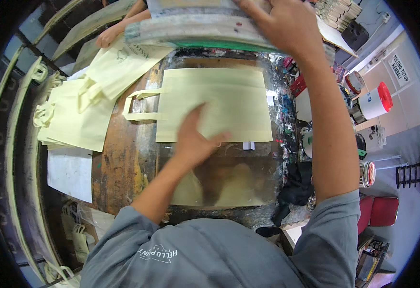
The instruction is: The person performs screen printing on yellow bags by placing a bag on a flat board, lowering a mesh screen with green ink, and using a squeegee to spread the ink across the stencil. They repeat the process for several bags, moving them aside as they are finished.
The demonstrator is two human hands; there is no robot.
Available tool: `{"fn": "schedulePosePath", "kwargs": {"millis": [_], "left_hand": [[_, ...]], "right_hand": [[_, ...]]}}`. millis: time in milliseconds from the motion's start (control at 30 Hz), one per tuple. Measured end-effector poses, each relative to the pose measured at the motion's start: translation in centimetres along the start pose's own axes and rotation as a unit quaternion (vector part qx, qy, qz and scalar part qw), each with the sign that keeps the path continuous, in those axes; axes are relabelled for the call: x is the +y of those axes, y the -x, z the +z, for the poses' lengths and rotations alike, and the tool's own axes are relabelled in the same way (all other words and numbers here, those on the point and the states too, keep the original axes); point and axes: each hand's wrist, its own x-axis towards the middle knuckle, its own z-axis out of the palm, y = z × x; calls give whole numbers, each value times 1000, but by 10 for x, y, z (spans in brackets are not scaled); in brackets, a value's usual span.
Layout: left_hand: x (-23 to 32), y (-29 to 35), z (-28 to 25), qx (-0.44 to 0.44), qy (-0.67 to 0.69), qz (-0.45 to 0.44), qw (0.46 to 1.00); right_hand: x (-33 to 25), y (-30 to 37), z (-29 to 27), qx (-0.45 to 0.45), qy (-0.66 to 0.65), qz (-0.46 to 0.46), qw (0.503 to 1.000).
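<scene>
Spreading wide, blurred and seemingly empty, the left hand (pixel 194 144) hung over the pale yellow tote bag (pixel 239 103) between the left and right edges of the bench (pixel 123 168), contact unclear; the right hand (pixel 289 24) was at the frame (pixel 195 29) by the far edge, grip hidden. The bag looked light, soft, easily creased, best held by its corners or handle (pixel 144 116)

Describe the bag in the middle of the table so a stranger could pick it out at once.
Start with the stained table in front of the person. Near its middle a pale yellow bag lies flat beneath the blurred left hand, its handle pointing left. Unlike the bags piled to its left, it lies apart, and no print shows on its visible face.
</scene>
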Motion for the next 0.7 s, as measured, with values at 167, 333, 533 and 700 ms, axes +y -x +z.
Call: {"fn": "schedulePosePath", "kwargs": {"millis": [167, 333, 533, 700], "left_hand": [[-5, -30, -108, 88, 476, 15, 875], [-61, 42, -54, 92, 283, -59, 953], [-122, 78, -14, 111, -19, -19, 993], [-129, 78, -9, 124, -15, 7, 992]], "right_hand": [[-12, 89, 4, -112, 56, -52, 991], [-17, 156, 38, -267, -19, -7, 964], [-21, 193, 45, -304, -22, 5, 952], [-51, 225, 39, -336, -17, 9, 942]]}}
